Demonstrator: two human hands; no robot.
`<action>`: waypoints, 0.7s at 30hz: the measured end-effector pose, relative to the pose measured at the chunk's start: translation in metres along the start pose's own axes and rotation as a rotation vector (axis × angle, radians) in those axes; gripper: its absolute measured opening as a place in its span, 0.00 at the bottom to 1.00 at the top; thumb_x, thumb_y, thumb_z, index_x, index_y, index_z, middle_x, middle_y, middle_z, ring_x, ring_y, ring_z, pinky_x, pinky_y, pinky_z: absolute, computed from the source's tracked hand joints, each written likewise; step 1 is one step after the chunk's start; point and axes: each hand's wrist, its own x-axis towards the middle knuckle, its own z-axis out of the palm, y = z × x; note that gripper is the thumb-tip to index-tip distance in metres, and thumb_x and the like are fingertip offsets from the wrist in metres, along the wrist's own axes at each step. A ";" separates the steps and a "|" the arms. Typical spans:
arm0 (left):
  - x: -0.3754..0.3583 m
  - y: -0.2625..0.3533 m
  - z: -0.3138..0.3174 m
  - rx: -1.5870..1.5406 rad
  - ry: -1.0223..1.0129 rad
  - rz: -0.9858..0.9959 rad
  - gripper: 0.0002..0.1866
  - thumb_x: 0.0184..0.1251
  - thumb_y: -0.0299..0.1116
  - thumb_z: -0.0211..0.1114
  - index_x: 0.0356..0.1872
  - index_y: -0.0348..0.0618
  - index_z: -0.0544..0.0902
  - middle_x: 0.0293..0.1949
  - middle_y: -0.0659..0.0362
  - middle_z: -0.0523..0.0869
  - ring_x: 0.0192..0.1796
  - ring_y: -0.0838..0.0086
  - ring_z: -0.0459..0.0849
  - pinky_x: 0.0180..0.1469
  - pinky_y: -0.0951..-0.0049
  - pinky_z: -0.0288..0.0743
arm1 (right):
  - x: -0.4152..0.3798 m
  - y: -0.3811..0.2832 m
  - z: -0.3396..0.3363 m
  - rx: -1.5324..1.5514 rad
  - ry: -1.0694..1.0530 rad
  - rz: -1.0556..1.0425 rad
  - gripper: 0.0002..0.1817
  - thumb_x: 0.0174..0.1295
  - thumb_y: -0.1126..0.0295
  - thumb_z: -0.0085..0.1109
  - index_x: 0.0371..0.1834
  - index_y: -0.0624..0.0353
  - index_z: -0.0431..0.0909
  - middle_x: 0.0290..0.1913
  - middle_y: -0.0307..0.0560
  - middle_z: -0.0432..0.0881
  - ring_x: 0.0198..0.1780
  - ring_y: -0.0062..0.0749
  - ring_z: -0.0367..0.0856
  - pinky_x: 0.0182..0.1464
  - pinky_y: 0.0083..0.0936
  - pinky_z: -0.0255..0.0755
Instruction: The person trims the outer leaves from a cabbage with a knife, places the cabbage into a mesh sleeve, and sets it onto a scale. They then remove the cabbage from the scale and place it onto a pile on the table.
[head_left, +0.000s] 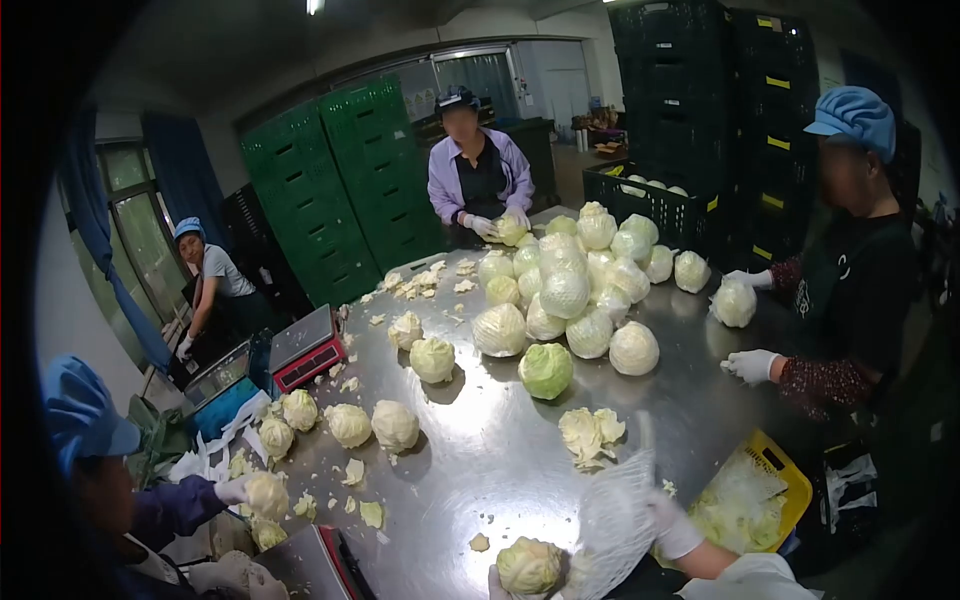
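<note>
At the bottom edge of the table, my left hand (497,584), mostly cut off by the frame, holds a pale green cabbage (530,565) from its left side. Close to the right of it, my gloved right hand (676,525) grips a white see-through mesh sleeve (612,520), which hangs spread out and slightly blurred beside the cabbage. Loose cabbage leaves (591,437) lie on the steel table just beyond the sleeve. A green cabbage (546,371) sits farther up, in front of the pile.
A big pile of cabbages (565,292), several in sleeves, covers the table's far side. Co-workers stand at the left, back and right, some handling cabbages. A yellow crate (797,485) with leaves is at my right. Scales (307,350) stand left; tall crate stacks (345,190) rise behind.
</note>
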 end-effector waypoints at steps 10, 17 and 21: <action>0.013 0.067 0.003 1.084 0.513 0.453 0.36 0.62 0.25 0.74 0.70 0.41 0.66 0.63 0.51 0.78 0.64 0.62 0.79 0.67 0.60 0.78 | -0.082 -0.052 -0.069 -1.531 0.544 -0.557 0.34 0.61 0.68 0.67 0.71 0.66 0.72 0.67 0.65 0.77 0.69 0.55 0.76 0.71 0.41 0.69; 0.027 0.062 -0.010 1.161 0.405 0.555 0.47 0.51 0.33 0.86 0.69 0.37 0.65 0.63 0.49 0.77 0.65 0.63 0.79 0.69 0.62 0.75 | -0.038 0.036 -0.011 -1.451 0.049 -0.348 0.19 0.60 0.75 0.64 0.55 0.63 0.75 0.41 0.49 0.81 0.43 0.34 0.82 0.48 0.30 0.76; 0.016 0.061 -0.005 1.377 0.448 0.503 0.49 0.44 0.35 0.89 0.67 0.38 0.67 0.62 0.51 0.76 0.66 0.64 0.77 0.70 0.62 0.72 | -0.025 0.057 0.049 -1.366 -0.089 -0.130 0.17 0.63 0.74 0.60 0.55 0.66 0.75 0.39 0.55 0.82 0.40 0.42 0.82 0.48 0.37 0.76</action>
